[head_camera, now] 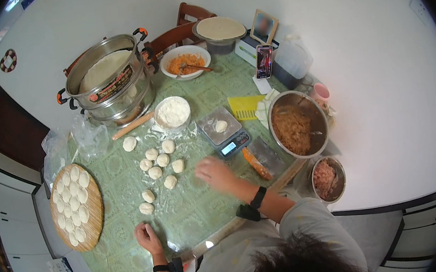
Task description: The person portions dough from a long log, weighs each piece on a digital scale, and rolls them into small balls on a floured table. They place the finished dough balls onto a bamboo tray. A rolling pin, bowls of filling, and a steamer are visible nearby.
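My right hand (214, 173) is blurred over the floured table, its fingers apart, just left of a digital kitchen scale (221, 129). One dough ball (221, 126) rests on the scale's plate, and its display is lit. Near the table's front edge my left hand (148, 239) is loosely curled; its palm is hidden, so I cannot tell if anything is inside. Beyond it are two dough balls (147, 202), and several more dough balls (162, 160) lie mid-table. A bowl of flour (174, 112) stands behind them, touching a wooden rolling pin (133, 125).
Flattened dough pieces cover a round woven tray (97, 212) at left. A stacked metal steamer (119, 106) stands behind. Shredded orange filling fills a white bowl (167, 72). On the right are a yellow scraper (244, 106), a metal scraper (266, 155), a filling bowl (324, 140) and a minced-meat pot (342, 180).
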Demonstrator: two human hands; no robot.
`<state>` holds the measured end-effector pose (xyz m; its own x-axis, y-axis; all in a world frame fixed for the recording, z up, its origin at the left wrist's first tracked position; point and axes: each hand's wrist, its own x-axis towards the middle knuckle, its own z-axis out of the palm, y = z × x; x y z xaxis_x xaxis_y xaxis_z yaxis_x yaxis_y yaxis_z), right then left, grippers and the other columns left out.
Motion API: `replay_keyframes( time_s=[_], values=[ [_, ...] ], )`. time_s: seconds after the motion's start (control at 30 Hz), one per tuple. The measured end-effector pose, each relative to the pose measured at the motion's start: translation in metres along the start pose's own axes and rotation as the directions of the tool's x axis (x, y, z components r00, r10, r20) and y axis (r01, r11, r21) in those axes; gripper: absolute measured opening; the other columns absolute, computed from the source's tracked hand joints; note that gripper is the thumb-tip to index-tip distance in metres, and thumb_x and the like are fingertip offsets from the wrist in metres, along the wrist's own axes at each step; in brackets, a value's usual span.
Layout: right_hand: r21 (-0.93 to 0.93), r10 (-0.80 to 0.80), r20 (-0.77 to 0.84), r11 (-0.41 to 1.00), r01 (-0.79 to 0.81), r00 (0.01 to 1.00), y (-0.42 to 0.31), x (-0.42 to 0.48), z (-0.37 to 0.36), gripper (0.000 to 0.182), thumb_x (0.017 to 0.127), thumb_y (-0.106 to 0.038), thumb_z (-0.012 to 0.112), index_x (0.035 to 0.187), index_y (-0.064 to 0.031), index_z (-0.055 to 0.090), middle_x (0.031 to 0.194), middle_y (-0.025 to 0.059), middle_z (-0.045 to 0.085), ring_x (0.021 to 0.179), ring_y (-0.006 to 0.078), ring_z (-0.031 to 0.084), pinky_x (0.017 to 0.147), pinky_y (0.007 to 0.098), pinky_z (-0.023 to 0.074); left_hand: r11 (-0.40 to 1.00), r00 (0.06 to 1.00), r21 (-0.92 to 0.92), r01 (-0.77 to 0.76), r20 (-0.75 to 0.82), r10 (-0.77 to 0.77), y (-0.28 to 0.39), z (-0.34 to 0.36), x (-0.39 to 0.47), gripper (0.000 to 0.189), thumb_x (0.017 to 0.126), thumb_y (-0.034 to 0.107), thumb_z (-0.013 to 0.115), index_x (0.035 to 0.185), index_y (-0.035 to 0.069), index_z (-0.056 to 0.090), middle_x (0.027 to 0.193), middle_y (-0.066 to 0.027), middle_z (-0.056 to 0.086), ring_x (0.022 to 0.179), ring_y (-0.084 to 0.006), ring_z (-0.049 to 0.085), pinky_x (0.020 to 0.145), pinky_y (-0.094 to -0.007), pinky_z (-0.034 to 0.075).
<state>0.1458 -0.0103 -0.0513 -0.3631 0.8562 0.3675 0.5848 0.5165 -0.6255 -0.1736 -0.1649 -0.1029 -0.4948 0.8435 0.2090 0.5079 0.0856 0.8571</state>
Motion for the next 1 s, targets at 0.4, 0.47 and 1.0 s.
replay_keyframes(
  time_s=[0.4, 0.47, 1.0],
  values=[
    [-0.332, 0.269, -0.195, 0.887, -0.321, 0.943, 0.082, 0.066, -0.051, 0.040, 0.070, -0.020, 0.071, 0.108, -0.0120, 0.063, 0.114, 0.0121, 0.057, 0.110, 0.0293, 0.049, 0.096, 0.0410, 0.0373, 0.992, 0.994, 0.069, -0.109, -0.022, 0.111, 0.007, 0.001, -0.001, 0.013, 0.083, 0.009, 0.058, 0.078, -0.001, 0.053, 0.096, -0.0156, 0.055, 0.087, -0.0261, 0.053, 0.074, -0.0337, 0.044],
    [-0.347, 0.228, -0.127, 0.902, -0.259, 0.965, 0.084, 0.068, -0.054, 0.040, 0.069, -0.020, 0.071, 0.108, -0.0121, 0.063, 0.111, 0.0121, 0.059, 0.107, 0.0297, 0.051, 0.097, 0.0410, 0.0370, 0.992, 0.992, 0.052, -0.116, -0.044, 0.118, 0.006, 0.003, -0.001, 0.012, 0.082, 0.009, 0.058, 0.077, -0.001, 0.054, 0.095, -0.0158, 0.055, 0.087, -0.0268, 0.053, 0.074, -0.0340, 0.044],
    [0.942, 0.648, 0.220, 0.052, -0.331, 0.729, 0.096, 0.073, -0.063, 0.036, 0.081, -0.018, 0.067, 0.110, -0.0005, 0.054, 0.091, 0.0082, 0.062, 0.081, 0.0195, 0.062, 0.066, 0.0272, 0.0504, 0.984, 0.989, 0.120, -0.130, -0.052, 0.137, 0.006, 0.004, 0.000, 0.015, 0.083, 0.009, 0.058, 0.075, -0.003, 0.053, 0.096, -0.0163, 0.056, 0.089, -0.0287, 0.054, 0.077, -0.0352, 0.044]
  ],
)
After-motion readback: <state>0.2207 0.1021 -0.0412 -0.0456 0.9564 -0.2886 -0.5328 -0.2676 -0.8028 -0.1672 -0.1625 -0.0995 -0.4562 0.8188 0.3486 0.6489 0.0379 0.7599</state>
